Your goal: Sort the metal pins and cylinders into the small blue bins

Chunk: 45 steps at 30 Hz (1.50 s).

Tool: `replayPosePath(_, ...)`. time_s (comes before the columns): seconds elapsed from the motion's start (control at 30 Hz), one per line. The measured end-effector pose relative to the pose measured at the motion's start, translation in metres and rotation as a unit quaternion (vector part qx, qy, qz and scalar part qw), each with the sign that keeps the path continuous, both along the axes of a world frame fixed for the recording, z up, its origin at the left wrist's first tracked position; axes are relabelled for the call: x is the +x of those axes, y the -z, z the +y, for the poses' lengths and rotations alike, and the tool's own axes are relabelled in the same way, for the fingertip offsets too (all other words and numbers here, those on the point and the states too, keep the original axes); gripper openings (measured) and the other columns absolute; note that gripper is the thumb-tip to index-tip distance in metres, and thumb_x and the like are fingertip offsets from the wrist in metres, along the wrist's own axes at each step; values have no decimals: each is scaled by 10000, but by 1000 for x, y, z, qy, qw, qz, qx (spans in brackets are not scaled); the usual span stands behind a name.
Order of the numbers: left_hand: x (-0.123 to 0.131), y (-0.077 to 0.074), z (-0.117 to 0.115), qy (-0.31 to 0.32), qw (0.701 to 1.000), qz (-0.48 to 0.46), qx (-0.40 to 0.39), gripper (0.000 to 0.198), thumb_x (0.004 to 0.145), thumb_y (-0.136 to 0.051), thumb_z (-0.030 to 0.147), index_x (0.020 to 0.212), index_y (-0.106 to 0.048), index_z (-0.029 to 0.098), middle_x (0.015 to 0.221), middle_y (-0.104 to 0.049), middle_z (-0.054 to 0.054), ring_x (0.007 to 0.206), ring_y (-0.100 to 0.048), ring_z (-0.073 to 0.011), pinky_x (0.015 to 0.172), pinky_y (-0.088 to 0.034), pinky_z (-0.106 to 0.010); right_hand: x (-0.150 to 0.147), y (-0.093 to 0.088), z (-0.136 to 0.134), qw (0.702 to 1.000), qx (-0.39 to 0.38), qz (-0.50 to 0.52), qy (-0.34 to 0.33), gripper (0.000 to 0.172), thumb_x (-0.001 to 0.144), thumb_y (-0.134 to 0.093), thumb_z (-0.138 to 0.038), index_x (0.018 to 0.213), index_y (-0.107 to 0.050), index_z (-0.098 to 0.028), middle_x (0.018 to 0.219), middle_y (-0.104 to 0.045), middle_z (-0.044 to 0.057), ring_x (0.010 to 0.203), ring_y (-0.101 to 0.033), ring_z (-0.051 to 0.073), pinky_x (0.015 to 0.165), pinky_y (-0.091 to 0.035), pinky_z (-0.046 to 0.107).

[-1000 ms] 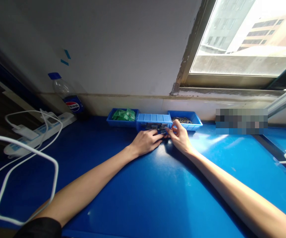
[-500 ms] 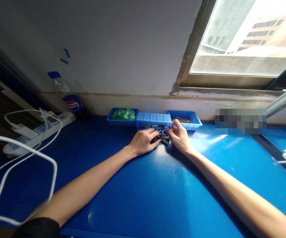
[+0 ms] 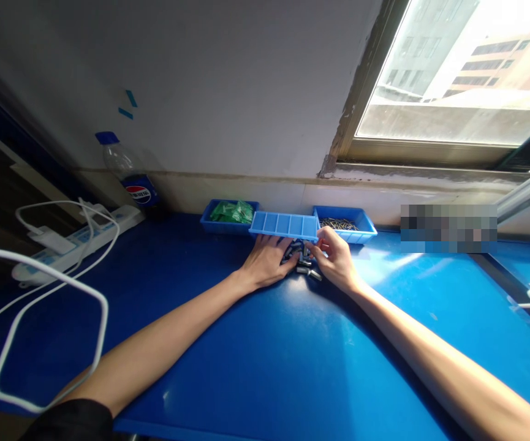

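A light blue tray (image 3: 283,225) is tipped up on its far edge, its ribbed underside facing me, with both hands on it. My left hand (image 3: 267,261) grips its lower left part and my right hand (image 3: 336,258) pinches its right end. Small dark and silvery cylindrical parts (image 3: 304,263) lie spilled in a heap on the blue table (image 3: 265,361) between my hands, just below the tray.
A blue bin of green packets (image 3: 228,214) stands left of the tray and a blue bin of thin metal pins (image 3: 344,223) right of it, both against the wall. A bottle (image 3: 129,177), a power strip (image 3: 69,245) and white cables (image 3: 48,294) lie at the left.
The tray has been tilted further up and the small parts have slid out of it onto the table between my hands.
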State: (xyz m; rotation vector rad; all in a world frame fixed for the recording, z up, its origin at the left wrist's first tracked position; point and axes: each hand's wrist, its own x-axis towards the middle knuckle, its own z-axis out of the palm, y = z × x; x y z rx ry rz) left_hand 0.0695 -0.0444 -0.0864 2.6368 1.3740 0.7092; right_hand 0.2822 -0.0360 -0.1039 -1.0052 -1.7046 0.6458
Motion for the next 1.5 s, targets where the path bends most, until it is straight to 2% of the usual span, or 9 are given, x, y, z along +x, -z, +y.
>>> replayPosePath(0.2, 0, 0, -2, 0, 1000, -1, 25, 459, 1029, -512, 466, 1434, -599, 269, 1454, -583, -115, 1381, -501, -354, 1198, -371, -562, -2, -5, -6, 999, 23, -7, 22, 193, 905, -686, -324, 822, -531, -245, 856, -544, 24, 734, -521, 181, 673, -563, 328)
replayPosePath(0.37, -3, -7, -2, 50, 998, -23, 23, 386, 1025, -535, 445, 1286, -696, 210, 1244, -694, -118, 1166, -637, -292, 1040, -519, -454, -4, -12, -8, 998, -1, 54, 38, 260, 858, -751, -367, 816, -524, -246, 828, -570, 6, 694, -539, 166, 653, -561, 329)
replayPosePath(0.5, -15, -21, 4, 38, 995, -84, 22, 310, 1037, -512, 357, 1096, -750, 168, 1112, -757, -104, 1056, -700, -246, 992, -551, -388, -2, -36, -5, 992, -52, 112, 25, 352, 842, -783, -387, 818, -458, -255, 707, -548, -48, 617, -595, 149, 590, -513, 288)
replayPosePath(0.6, -27, -25, 7, -6, 997, -73, -5, 302, 1024, -525, 336, 1131, -753, 170, 1184, -754, -107, 1128, -696, -261, 1037, -546, -399, 1, -59, 5, 990, -74, 110, 45, 393, 821, -794, -411, 792, -438, -247, 669, -538, -64, 537, -595, 125, 521, -456, 255)
replayPosePath(0.77, -32, -12, -8, -38, 997, 17, -61, 526, 1034, -508, 416, 1449, -600, 106, 1463, -619, -189, 1409, -532, -355, 1190, -430, -530, 2, -76, 37, 973, -176, 140, 43, 452, 724, -851, -452, 793, -453, -248, 568, -517, -92, 442, -521, 105, 480, -484, 260)
replayPosePath(0.97, -14, 1, -37, -30, 991, 21, -129, 698, 1042, -443, 558, 1618, -397, 166, 1685, -331, -214, 1599, -213, -417, 1268, -255, -628, -8, -76, 68, 940, -300, 144, 72, 453, 616, -904, -190, 938, -587, -220, 593, -609, -60, 457, -582, 121, 476, -539, 263)
replayPosePath(1.1, -3, 0, -41, -18, 987, 10, -158, 738, 1042, -414, 584, 1634, -361, 145, 1708, -257, -233, 1608, -135, -441, 1274, -199, -659, -5, -74, 70, 962, -231, 88, 119, 321, 699, -785, -145, 996, -676, -196, 793, -760, 50, 562, -717, 188, 570, -603, 325)
replayPosePath(1.3, 17, 0, -38, -14, 987, -53, -153, 693, 1027, -444, 610, 1594, -433, 213, 1696, -317, -195, 1597, -204, -437, 1259, -240, -688, 0, -75, 50, 991, -98, -20, 91, 266, 788, -707, -244, 1051, -738, -223, 973, -808, 76, 870, -781, 252, 806, -632, 405)
replayPosePath(1.5, 13, -6, -30, 23, 979, -147, -136, 503, 1057, -453, 457, 1457, -600, 190, 1576, -503, -167, 1527, -399, -346, 1285, -306, -582, 11, -68, 35, 954, 40, -296, 23, 186, 848, -668, -236, 984, -796, -228, 1049, -803, 102, 1144, -696, 354, 1010, -545, 538)
